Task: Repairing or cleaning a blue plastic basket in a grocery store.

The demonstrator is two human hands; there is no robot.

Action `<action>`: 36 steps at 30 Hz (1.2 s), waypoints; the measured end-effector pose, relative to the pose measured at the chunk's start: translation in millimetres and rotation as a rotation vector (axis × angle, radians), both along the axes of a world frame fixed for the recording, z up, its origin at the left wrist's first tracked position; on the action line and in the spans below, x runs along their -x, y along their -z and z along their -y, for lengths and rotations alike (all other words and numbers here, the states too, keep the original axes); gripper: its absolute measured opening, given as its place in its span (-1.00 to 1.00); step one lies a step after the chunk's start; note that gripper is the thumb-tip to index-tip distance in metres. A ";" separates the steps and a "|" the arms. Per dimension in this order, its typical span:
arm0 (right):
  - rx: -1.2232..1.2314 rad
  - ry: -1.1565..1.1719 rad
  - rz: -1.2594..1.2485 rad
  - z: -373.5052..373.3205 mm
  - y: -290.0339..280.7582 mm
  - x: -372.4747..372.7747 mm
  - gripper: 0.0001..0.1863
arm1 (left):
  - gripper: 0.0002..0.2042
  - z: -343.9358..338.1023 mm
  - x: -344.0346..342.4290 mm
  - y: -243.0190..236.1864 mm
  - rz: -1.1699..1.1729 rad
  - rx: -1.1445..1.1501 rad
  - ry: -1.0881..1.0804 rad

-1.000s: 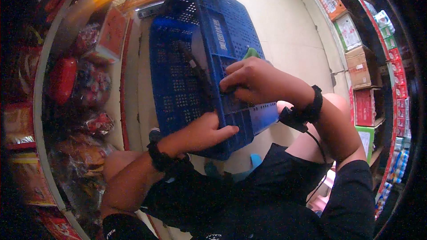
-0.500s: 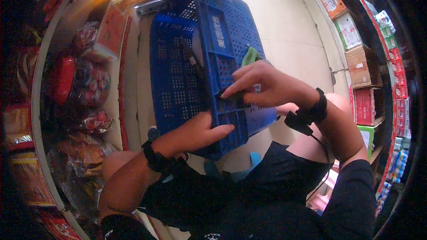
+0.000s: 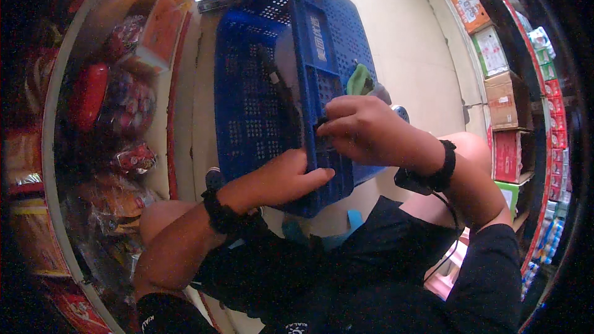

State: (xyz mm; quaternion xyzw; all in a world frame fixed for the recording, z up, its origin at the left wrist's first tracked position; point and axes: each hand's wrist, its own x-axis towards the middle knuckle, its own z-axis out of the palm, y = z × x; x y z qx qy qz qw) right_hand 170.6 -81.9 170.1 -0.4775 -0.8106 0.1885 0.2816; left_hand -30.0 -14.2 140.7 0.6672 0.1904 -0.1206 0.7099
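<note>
A blue perforated plastic crate [image 3: 318, 9] stands tilted between my knees, its open side facing left. My left hand [image 3: 272, 179] grips the crate's near rim, thumb over the edge and fingers hidden inside. At the ribbed outer side of the crate, my right hand [image 3: 365, 127] is closed in a pinch. A small dark thing [image 3: 320, 124] shows at its fingertips, too little to name. Just past that hand, a green cloth-like piece [image 3: 359, 80] lies against the crate. Inside the crate runs a dark strip with a small white tag [image 3: 274, 77].
Shelves with bagged goods [image 3: 124, 105] and a red-white box [image 3: 162, 31] line the left. Along the right stand cardboard boxes [image 3: 507, 100] and shelves of small packs [image 3: 554, 108]. Pale floor tiles [image 3: 414, 49] stretch ahead. A cable [image 3: 456, 229] hangs from my right wrist.
My right hand has gone from loosely spread fingers to a closed pinch at the crate's side. The crate has shifted slightly to the right in view, my left hand still on its rim.
</note>
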 end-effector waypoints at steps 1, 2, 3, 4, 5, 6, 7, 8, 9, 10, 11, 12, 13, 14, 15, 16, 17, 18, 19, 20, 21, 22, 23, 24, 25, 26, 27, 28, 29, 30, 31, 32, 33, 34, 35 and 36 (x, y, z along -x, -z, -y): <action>0.018 -0.003 0.023 0.7 -1.7 2.1 -0.83 | -0.59 0.6 1.2 2.6 0.032 -0.011 -0.020; 0.036 -0.005 0.045 1.1 -3.3 3.9 -0.82 | -0.59 1.5 2.3 4.6 0.064 -0.023 -0.039; 0.027 -0.004 0.064 2.3 -4.0 3.9 -0.80 | -0.58 1.8 2.2 7.2 0.098 -0.034 -0.055; 0.018 -0.003 0.083 3.6 -4.7 3.2 -0.79 | -0.59 1.8 2.2 9.8 0.109 -0.045 -0.053; 0.008 -0.002 0.102 4.3 -5.5 2.5 -0.77 | -0.59 1.7 2.3 12.2 0.119 -0.057 -0.051; 0.013 0.017 0.107 5.1 -6.2 0.7 -0.76 | -0.59 1.6 -0.2 9.6 0.130 -0.064 -0.046; 0.019 0.035 0.113 5.3 -7.1 -1.2 -0.74 | -0.59 0.5 -0.7 4.2 0.070 -0.039 -0.040; 0.024 0.053 0.119 5.2 -6.8 -3.0 -0.73 | -0.59 -1.6 0.0 -4.6 0.010 -0.014 -0.033; 0.024 0.053 0.095 4.5 -5.3 -4.3 -0.73 | -0.59 -2.7 0.7 -12.0 -0.049 0.010 -0.031; 0.025 0.052 0.071 3.4 -2.3 -5.8 -0.73 | -0.60 -2.4 1.3 -9.7 -0.020 0.023 -0.037; 0.025 0.052 0.047 2.9 0.0 -6.7 -0.73 | -0.60 -1.9 2.0 -5.5 0.008 0.036 -0.044; 0.028 0.061 0.033 2.7 1.6 -6.6 -0.74 | -0.60 -1.5 2.6 -2.9 0.035 0.050 -0.050; 0.032 0.070 0.018 2.7 2.8 -6.5 -0.75 | -0.61 -1.7 2.2 -3.5 0.027 0.035 -0.038; 0.035 0.078 0.004 2.7 3.5 -6.4 -0.75 | -0.61 -2.3 1.0 -5.4 0.019 0.021 -0.025; 0.056 0.078 -0.012 2.4 2.9 -7.0 -0.75 | -0.61 -2.9 0.2 -7.7 0.012 0.003 -0.012; 0.077 0.079 -0.028 2.3 1.7 -8.0 -0.75 | -0.61 -2.9 -0.1 -9.2 0.002 0.014 -0.015; 0.098 0.079 -0.043 2.1 0.5 -9.1 -0.75 | -0.61 -2.8 -0.5 -10.6 -0.007 0.025 -0.017; 0.071 0.081 -0.059 1.1 -0.1 -9.8 -0.75 | -0.61 -3.0 -0.4 -11.0 -0.016 0.035 -0.020; 0.044 0.083 -0.076 0.0 -0.5 -10.7 -0.75 | -0.61 -3.2 -0.1 -10.3 -0.019 0.022 -0.016; 0.018 0.084 -0.092 -1.2 -0.8 -11.8 -0.74 | -0.61 -3.3 0.6 -8.7 -0.022 0.008 -0.011; 0.011 0.095 -0.131 -3.1 0.2 -14.0 -0.76 | -0.61 -3.3 1.2 -7.1 -0.025 -0.007 -0.008; 0.004 0.106 -0.170 -4.7 2.1 -17.0 -0.78 | -0.60 -2.8 1.9 -3.9 -0.017 0.003 -0.016; -0.003 0.116 -0.209 -5.3 3.1 -19.2 -0.80 | -0.60 -2.2 2.6 0.1 -0.010 0.014 -0.024; 0.153 0.160 -0.351 -4.1 1.2 -20.1 -0.83 | -0.60 -1.8 3.0 2.0 -0.001 0.026 -0.030; 0.309 0.203 -0.492 -2.5 -2.5 -20.7 -0.85 | -0.60 -2.2 3.4 1.3 0.005 0.023 -0.033; 0.466 0.246 -0.632 -1.1 -6.3 -21.9 -0.87 | -0.60 -2.8 4.0 0.1 0.012 0.020 -0.036; 0.419 0.234 -0.679 -0.7 -9.9 -25.1 -0.87 | -0.59 -2.5 4.5 -0.7 0.017 0.017 -0.040; 0.371 0.222 -0.726 -1.6 -13.8 -30.1 -0.87 | -0.59 -1.8 4.9 -0.6 0.023 0.033 -0.044; 0.324 0.209 -0.773 -2.6 -17.3 -35.3 -0.87 | -0.59 -1.0 5.4 -0.3 0.030 0.050 -0.047; 0.243 0.220 -0.802 -3.8 -18.8 -40.4 -0.85 | -0.59 -0.7 5.9 0.2 0.033 0.067 -0.052; 0.251 0.164 -1.029 -3.4 -16.6 -43.4 -0.81 | -0.58 -1.3 5.3 -2.1 0.020 0.056 -0.037; 0.304 0.162 -1.075 -1.0 -16.6 -46.6 -0.80 | -0.58 -2.7 3.6 -7.2 0.007 0.044 -0.022; 0.355 0.161 -1.118 0.5 -20.3 -47.9 -0.78 | -0.58 -3.9 2.0 -11.1 -0.002 0.031 -0.004; 0.404 0.168 -0.982 2.0 -23.8 -43.5 -0.78 | -0.58 -3.9 1.7 -11.2 0.017 0.024 -0.005; 0.451 0.174 -0.846 3.1 -27.8 -35.3 -0.77 | -0.58 -3.8 1.6 -10.1 0.036 0.018 -0.006; 0.549 0.121 -0.800 2.0 -28.8 -26.7 -0.77 | -0.58 -3.2 2.3 -7.6 0.053 0.014 -0.006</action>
